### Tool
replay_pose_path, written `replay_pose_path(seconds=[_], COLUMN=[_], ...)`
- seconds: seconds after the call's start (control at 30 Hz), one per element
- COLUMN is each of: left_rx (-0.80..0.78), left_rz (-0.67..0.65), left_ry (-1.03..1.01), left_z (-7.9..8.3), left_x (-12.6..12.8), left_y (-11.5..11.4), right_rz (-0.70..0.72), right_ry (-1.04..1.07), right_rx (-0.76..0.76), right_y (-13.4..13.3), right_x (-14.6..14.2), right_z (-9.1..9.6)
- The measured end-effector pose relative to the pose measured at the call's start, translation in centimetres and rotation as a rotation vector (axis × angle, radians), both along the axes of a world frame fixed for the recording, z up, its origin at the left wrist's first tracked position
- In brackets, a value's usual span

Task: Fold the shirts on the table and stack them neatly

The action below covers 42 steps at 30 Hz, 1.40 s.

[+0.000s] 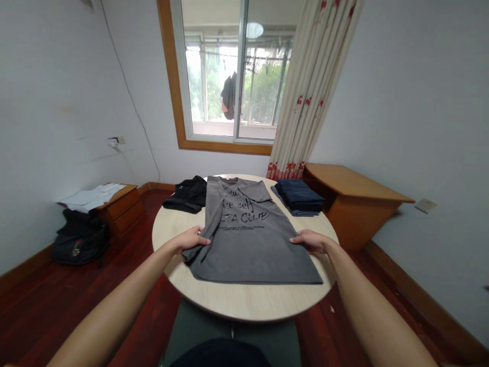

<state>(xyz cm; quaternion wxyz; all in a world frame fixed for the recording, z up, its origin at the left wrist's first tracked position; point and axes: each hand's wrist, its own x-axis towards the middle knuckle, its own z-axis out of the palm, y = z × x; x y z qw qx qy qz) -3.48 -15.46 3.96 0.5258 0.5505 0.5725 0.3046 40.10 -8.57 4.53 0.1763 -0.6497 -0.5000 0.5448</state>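
Note:
A grey T-shirt [252, 255] with black lettering lies across a round pale wooden table [244, 300], collar toward the window and hem toward me. Its left side is folded inward over the front, while the right sleeve lies spread out. My left hand [192, 239] pinches the folded left edge, thumb on top. At the opposite edge my right hand [310, 240] grips the shirt's side, its fingers partly hidden beneath the cloth. Behind the shirt on the left is a crumpled black garment [186, 195]. A stack of folded dark clothes [300, 196] sits at the back right of the table.
A wooden desk [355, 186] stands close behind the table on the right. To the left are a small drawer cabinet [121, 210] topped with papers and a black bag [80, 239] on the floor. A curtain [305, 97] hangs beside the window.

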Motion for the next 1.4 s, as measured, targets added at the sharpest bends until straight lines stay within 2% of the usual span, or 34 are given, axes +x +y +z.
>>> replay_pose_path(seconds=[0.13, 0.3, 0.4, 0.53, 0.67, 0.83, 0.97, 1.03, 1.1, 1.13, 1.17, 1.23, 1.3, 1.4], left_rx=[0.044, 0.081, 0.100, 0.148, 0.239, 0.360, 0.339, 0.350, 0.365, 0.355, 0.335, 0.286, 0.259, 0.264], left_rz=[0.135, 0.192, 0.196, 0.124, 0.064, 0.006, -0.073, -0.029, 0.069, 0.114, 0.147, 0.162, 0.133, 0.084], left_ry=[0.107, 0.246, 0.424, 0.744, 0.980, 0.932, 0.883, 0.940, 1.006, 1.021, 1.018, 0.947, 0.815, 0.609], left_z=[-0.6, 0.6, 1.3, 1.7, 1.9, 1.8, 1.6, 1.3, 0.6, 0.2, -0.3, -1.3, -2.2, -2.9], left_x=[-1.3, -3.2, -3.4, -2.3, -0.2, 2.9, 3.2, 2.3, 1.0, 0.3, -0.3, -1.3, -2.0, -2.6], left_y=[-0.9, -2.1, -3.0, -4.5, -6.6, -8.6, -9.2, -9.1, -8.9, -8.8, -8.7, -8.8, -8.9, -9.2], right_rz=[-0.009, 0.129, 0.190, 0.219, 0.256, 0.284, 0.337, 0.338, 0.355, 0.381, 0.421, 0.524, 0.613, 0.605], right_ry=[-0.058, -0.210, -0.334, -0.455, -0.589, -0.655, -0.843, -0.956, -1.030, -1.016, -0.948, -0.698, -0.448, -0.222], right_rx=[0.026, 0.044, 0.065, 0.087, 0.011, -0.012, -0.007, 0.123, 0.388, 0.526, 0.598, 0.634, 0.549, 0.384], right_y=[-1.0, -1.6, -1.9, -2.1, -2.2, -2.8, -3.7, -4.1, -4.5, -4.7, -4.9, -5.3, -5.7, -6.5], right_x=[-0.7, -2.4, -3.3, -3.6, -4.2, -5.1, -5.5, -6.5, -8.6, -10.0, -11.7, -15.3, -18.7, -22.4], right_z=[0.1, -0.1, -0.1, 0.2, 0.8, 2.0, 3.3, 3.8, 4.0, 3.9, 3.7, 2.8, 1.5, -0.2])
